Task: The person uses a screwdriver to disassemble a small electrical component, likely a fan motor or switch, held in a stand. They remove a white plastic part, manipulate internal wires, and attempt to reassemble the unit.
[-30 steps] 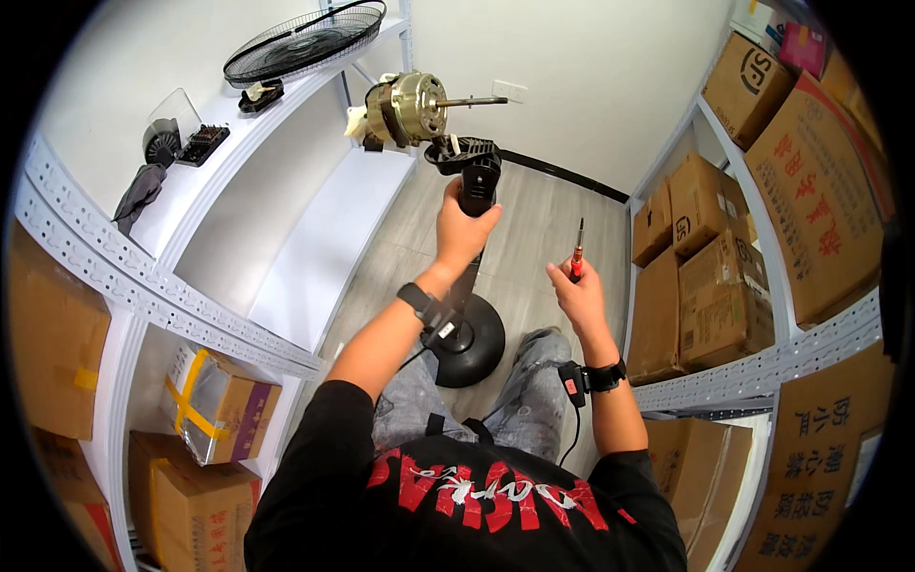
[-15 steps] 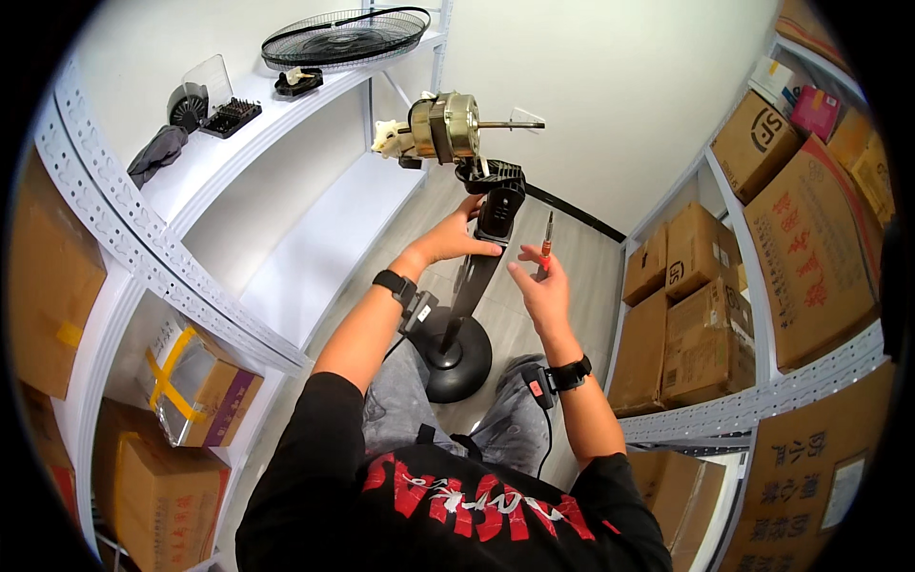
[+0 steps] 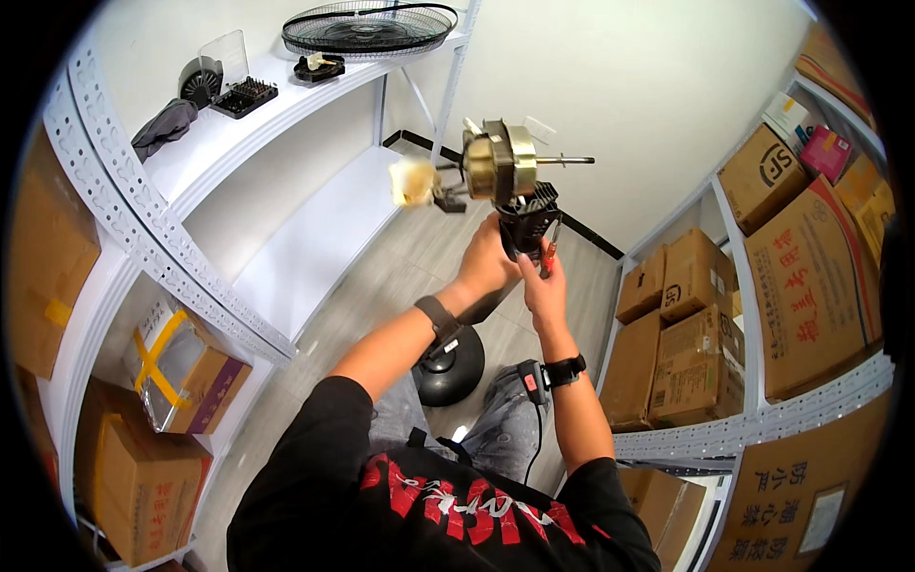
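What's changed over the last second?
The right hand, carrying the red screwdriver, moved left, from clear of the black fan neck to beside it. The pale part beside the motor now shows farther out, blurred. The left hand is still at the neck; the grille stays put.

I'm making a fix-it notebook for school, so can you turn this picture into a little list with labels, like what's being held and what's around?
Left grip: around the black neck
Right grip: holding a red-handled screwdriver
Above the neck: metal motor, its shaft pointing right
Down below: round black base
Upper left shelf: wire fan grille, open black case
Right side: cardboard boxes
Can't tell: whether the screwdriver's tip touches anything
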Demonstrator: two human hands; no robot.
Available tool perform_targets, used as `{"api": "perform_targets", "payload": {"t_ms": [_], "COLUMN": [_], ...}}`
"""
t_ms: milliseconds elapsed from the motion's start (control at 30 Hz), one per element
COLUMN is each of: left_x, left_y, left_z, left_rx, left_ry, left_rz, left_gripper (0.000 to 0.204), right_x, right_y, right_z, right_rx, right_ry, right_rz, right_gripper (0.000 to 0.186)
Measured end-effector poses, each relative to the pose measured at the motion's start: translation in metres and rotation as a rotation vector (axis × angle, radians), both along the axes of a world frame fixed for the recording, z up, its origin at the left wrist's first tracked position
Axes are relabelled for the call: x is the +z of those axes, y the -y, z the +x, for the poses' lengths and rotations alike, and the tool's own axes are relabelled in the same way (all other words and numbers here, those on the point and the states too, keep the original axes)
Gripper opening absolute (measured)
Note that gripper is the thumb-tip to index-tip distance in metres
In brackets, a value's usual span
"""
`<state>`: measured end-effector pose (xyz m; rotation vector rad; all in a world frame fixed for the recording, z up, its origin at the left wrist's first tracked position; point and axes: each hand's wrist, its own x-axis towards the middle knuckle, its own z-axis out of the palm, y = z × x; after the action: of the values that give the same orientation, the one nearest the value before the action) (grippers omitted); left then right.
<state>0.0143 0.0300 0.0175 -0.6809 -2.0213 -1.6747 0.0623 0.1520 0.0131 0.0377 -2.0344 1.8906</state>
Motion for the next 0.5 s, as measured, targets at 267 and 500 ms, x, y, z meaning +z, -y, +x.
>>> {"api": "perform_targets", "payload": {"t_ms": [267,500], "left_x": [-0.013,-0.020], "left_y": [-0.005,0.047], "left_z": [0.006,-0.039], "left_rx": [0.067,-0.381], "left_ry": [0.143,0.242], "left_rz": [-0.114,-0.225], "left_gripper": [0.087,0.099], "right_x": [-0.009,-0.005], "right_y": [-0.003,0.005], "right_z": [-0.007,-0.005], "right_rx": [-0.170,-0.334], "right_ry": [0.104,-0.077], "right_rz": [0.106,0.372], "right_gripper": [0.056,0.046]}}
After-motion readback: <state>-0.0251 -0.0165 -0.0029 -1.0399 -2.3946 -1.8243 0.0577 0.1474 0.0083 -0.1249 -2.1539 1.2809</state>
